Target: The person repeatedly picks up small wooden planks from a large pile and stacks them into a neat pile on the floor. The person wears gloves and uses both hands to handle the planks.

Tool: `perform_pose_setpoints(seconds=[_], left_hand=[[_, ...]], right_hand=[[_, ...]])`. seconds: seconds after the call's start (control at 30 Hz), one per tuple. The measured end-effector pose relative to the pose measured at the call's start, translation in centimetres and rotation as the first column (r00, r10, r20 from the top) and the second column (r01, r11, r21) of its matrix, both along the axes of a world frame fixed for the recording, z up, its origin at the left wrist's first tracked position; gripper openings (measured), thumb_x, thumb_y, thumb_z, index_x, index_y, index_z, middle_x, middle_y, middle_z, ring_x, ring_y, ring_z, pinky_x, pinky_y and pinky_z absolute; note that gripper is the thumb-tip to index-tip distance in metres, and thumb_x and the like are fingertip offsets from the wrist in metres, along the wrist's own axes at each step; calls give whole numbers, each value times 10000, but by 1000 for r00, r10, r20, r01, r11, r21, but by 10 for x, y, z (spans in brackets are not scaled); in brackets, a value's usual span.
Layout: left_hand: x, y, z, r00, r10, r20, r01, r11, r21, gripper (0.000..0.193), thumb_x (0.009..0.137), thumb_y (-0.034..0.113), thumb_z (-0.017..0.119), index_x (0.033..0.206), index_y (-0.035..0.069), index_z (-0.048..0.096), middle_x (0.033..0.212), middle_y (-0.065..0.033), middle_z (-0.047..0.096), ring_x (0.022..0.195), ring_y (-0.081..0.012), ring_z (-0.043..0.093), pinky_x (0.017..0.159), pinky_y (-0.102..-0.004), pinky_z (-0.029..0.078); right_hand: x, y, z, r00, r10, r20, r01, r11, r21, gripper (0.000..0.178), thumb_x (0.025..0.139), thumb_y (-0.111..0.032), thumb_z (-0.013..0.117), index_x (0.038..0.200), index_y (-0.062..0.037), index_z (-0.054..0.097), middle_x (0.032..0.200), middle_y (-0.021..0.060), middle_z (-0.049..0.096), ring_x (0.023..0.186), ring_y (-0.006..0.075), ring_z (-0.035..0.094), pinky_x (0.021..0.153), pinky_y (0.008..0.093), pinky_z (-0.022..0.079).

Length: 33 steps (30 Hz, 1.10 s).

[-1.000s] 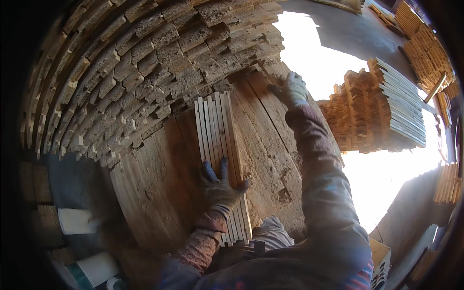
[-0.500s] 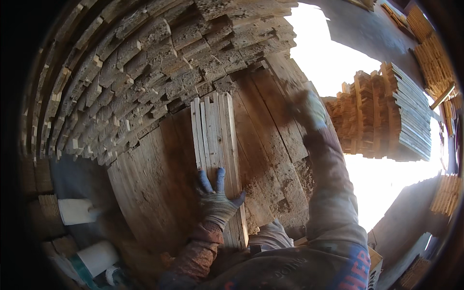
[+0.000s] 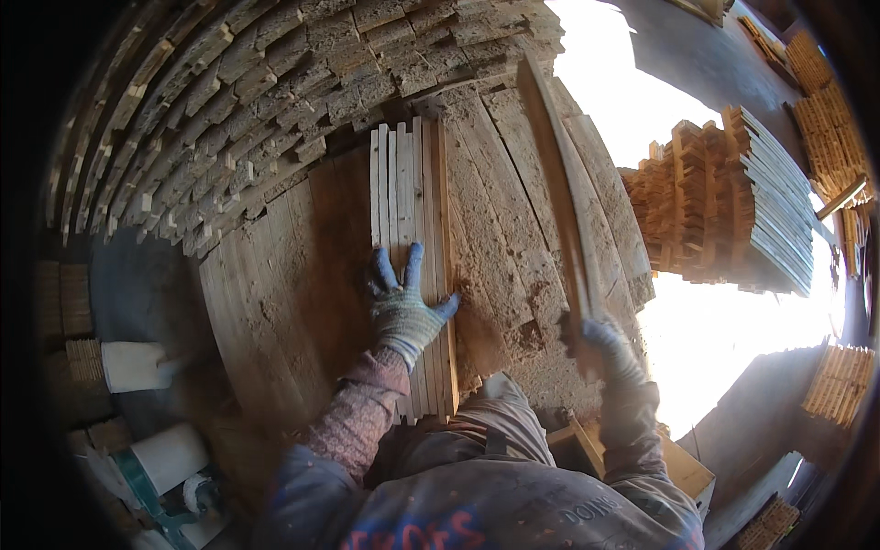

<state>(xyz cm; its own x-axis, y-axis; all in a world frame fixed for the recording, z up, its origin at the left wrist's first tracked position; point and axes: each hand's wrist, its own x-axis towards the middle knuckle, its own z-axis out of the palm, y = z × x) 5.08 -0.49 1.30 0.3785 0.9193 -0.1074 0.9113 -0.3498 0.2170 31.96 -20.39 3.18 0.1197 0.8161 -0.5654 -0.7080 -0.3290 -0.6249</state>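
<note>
My left hand [image 3: 408, 312], in a pale knit glove with blue fingertips, lies with fingers spread on a row of narrow wooden boards [image 3: 410, 197]. The boards stand side by side, long edges upward, running away from my body. Over to the right, my right hand [image 3: 612, 353], in a similar glove, is closed around the near end of a long thin wooden board [image 3: 557, 183], held tilted and apart from the row. Motion blurs the grip a little.
Under the boards is a sawdust-strewn wooden plank surface [image 3: 518, 238]. A tall stack of rough boards [image 3: 275, 101] fills the far left. Another lumber stack [image 3: 706, 202] stands in bright light at right. White containers [image 3: 136, 367] sit low at left; a wooden box [image 3: 678, 467] is near my right side.
My right hand has come back toward my body from the far right, and a board now shows in it. The left hand stays spread on the row; the whole view has shifted somewhat.
</note>
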Motion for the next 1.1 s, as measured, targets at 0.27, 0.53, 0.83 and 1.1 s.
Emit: perform_pose_setpoints(seconds=[0.27,0.53,0.83,1.1], left_hand=[[-15,-2,10,947,102,306,-31,973,-228,1147,771,639,818,1659,316,167,1707,-215,59,1541,-507,141,1226,-601,280],[-101,-12,-44,680,351,644,78,838,-540,1122,761,503,886,1577,62,256,1572,-238,318,1456,-362,314,1189,-486,323],[-102,-39,-76,812,385,438,-43,788,-614,967,761,698,784,1354,-44,604,1339,-251,653,1258,-370,621,1033,-434,518],[-152,-32,34,672,467,575,51,746,-665,828,712,442,920,1278,-59,581,1066,-205,730,1014,-295,694,797,-392,577]], right_hand=[[-150,-2,-62,949,199,246,-244,955,171,867,904,-288,801,1599,-73,330,1126,102,687,940,219,687,853,343,564],[-163,25,-24,376,430,821,-270,898,-347,1071,798,-652,797,1471,86,409,1364,304,612,1253,425,619,1035,434,497],[-174,69,-102,628,26,778,-50,999,6,736,854,-328,870,1370,59,517,990,73,720,912,186,673,798,321,551],[-214,56,-18,798,279,534,-320,947,-18,361,1013,-288,672,1227,2,694,1116,43,706,902,141,650,780,316,544]])
